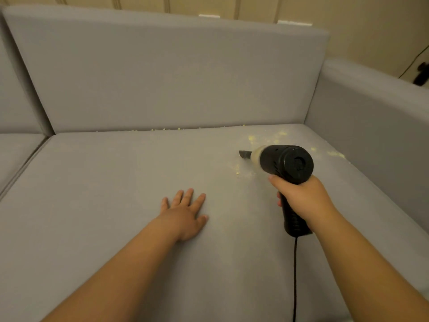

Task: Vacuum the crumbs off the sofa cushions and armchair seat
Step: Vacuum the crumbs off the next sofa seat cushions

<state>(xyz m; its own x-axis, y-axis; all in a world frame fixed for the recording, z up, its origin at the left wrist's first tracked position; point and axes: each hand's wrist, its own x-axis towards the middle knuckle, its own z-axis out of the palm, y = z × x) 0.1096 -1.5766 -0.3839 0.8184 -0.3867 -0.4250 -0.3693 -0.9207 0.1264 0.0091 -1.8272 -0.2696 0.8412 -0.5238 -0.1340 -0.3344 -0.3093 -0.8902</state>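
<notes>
A grey sofa seat cushion (116,205) fills the view. Pale yellow crumbs (250,138) lie scattered on its far right part, with more crumbs (336,155) near the armrest and a thin line along the back seam. My right hand (301,196) grips the handle of a black handheld vacuum (287,163). Its narrow nozzle (245,153) points left and sits low over the cushion beside the crumbs. My left hand (185,212) rests flat on the cushion, fingers spread, left of the vacuum.
The grey back cushion (162,73) rises behind the seat and the armrest (371,126) closes the right side. A second seat cushion (16,154) adjoins at the left. The vacuum's black cord (295,275) trails toward me.
</notes>
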